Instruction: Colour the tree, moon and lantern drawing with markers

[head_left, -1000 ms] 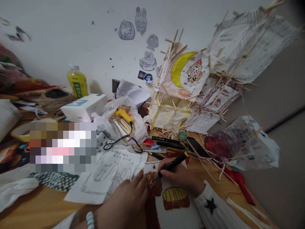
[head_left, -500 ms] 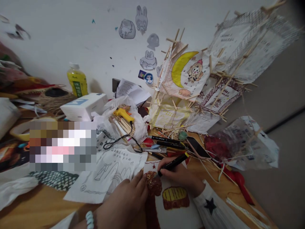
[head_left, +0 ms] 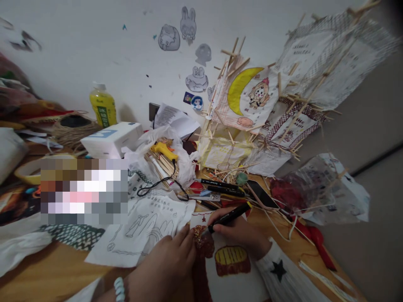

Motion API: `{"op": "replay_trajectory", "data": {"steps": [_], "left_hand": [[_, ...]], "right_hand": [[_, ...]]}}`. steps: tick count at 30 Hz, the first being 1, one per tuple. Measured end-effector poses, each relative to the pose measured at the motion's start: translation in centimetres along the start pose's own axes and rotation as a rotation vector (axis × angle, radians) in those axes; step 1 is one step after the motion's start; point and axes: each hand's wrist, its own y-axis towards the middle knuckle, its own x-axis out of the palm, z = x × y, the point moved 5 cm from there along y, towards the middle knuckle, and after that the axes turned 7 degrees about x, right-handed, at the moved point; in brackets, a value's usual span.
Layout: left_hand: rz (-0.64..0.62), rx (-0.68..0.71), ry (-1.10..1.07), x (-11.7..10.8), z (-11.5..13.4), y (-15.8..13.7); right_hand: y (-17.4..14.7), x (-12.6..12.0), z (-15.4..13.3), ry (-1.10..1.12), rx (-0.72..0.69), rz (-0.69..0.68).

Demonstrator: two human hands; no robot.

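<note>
My right hand (head_left: 237, 233) grips a black marker (head_left: 232, 214) with a yellow band at its upper end. The marker is tilted, its tip down at a dark red-brown patch on a white sheet (head_left: 231, 287). Scalloped red lines with a small star run along the sheet's top, and a yellow and brown drum-like shape is coloured in lower down. My left hand (head_left: 170, 260) lies flat at the sheet's left side, fingers stretched forward and holding nothing. Under and beyond it is another sheet (head_left: 126, 251) with a line drawing and handwriting.
Two black markers (head_left: 220, 185) and a phone (head_left: 262, 194) lie beyond my right hand. A plastic bag (head_left: 185, 178) holds sticks and a yellow glue gun (head_left: 164, 150). Stick-framed paper lanterns (head_left: 245, 96) stand at the back right. A yellow bottle (head_left: 103, 107) stands by a white box (head_left: 113, 140).
The marker has shifted very slightly at the coloured patch, with my right hand nearly in place. The view has moved a little; my left hand stays where it was.
</note>
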Motion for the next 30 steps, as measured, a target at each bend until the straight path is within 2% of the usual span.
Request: {"op": "replay_trajectory", "data": {"steps": [7,13,18,22,26,30], "left_hand": [[-0.023,0.007,0.027,0.06,0.07,0.01],[0.007,-0.001,-0.020,-0.18,-0.06,0.11],[-0.019,0.010,-0.020,-0.01,0.04,0.12],[0.005,0.003,-0.006,0.02,-0.04,0.10],[-0.035,-0.006,0.004,0.13,-0.08,0.07],[-0.015,-0.013,-0.017,-0.10,0.00,0.01]], "right_hand": [[0.05,0.03,0.01,-0.076,0.008,0.009],[0.04,0.11,0.03,-0.020,0.011,-0.039],[-0.01,-0.04,-0.12,-0.023,0.014,-0.010],[-0.05,0.23,-0.04,0.020,-0.006,-0.074],[0.05,0.09,0.30,0.025,0.025,-0.052],[0.11,0.19,0.37,0.004,0.026,-0.070]]}}
